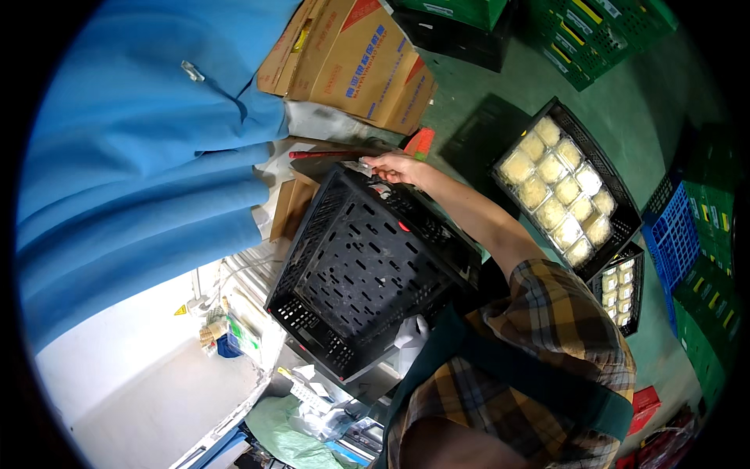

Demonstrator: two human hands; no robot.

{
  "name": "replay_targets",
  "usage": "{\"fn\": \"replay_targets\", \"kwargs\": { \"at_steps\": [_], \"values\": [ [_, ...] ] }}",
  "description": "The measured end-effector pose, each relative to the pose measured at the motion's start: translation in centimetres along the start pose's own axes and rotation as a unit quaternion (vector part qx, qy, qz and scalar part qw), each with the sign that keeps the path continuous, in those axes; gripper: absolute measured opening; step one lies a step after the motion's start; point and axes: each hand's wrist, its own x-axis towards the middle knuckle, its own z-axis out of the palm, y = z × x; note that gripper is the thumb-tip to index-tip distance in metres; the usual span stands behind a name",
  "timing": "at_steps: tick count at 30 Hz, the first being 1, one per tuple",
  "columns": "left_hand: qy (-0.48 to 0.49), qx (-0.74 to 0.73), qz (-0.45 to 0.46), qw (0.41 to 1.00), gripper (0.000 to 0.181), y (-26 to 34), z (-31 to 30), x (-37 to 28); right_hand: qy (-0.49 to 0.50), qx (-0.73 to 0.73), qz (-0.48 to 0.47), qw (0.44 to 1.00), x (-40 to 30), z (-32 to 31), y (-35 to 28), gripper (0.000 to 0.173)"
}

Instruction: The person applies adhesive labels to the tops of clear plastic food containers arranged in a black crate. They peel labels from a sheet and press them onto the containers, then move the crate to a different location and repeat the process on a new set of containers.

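Note:
An empty black plastic crate (pixel 363 269) with a slotted base is tilted before me, its opening towards the camera. My right hand (pixel 391 167), bare, is at its upper corner with curled fingers, beside a small pale, partly clear piece (pixel 357 167); whether it grips the piece or the rim cannot be told. My left hand (pixel 412 333), in a whitish glove, lies over the crate's lower side near my apron, its fingers reaching inside; the thumb's hold is not plain. Behind the right hand lie a red stick (pixel 322 155) and a red-orange brush-like thing (pixel 419 143).
At right, a black crate (pixel 630 202) holds clear packs of pale food; a smaller filled crate (pixel 636 293) adjoins it. Green crates (pixel 609 35) and a blue crate (pixel 674 234) stand beyond. A cardboard box (pixel 345 64), blue sheeting (pixel 135 129) and a cluttered shelf (pixel 310 393) are nearby.

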Motion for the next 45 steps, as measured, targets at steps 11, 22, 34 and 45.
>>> {"fn": "replay_targets", "kwargs": {
  "at_steps": [11,22,34,45],
  "values": [
    [0.018,-0.005,-0.017,1.000,0.015,0.4,0.0,0.2,0.100,0.051,-0.072,0.991,0.9,2.4,-2.3,0.010],
    [0.007,-0.023,0.002,1.000,0.018,2.4,-2.7,2.4,0.175,-0.114,-0.352,0.913,11.3,-7.3,-11.0,0.013],
    [0.012,-0.068,-0.060,0.996,0.026,3.4,-4.4,1.1,-0.219,-0.021,-0.149,0.964,-13.6,8.1,-8.5,0.024],
    [0.137,-0.885,-0.125,0.427,0.034,-3.1,-10.3,0.1,-0.457,-0.324,0.009,0.828,-18.0,24.5,8.4,0.019]
  ]
}}
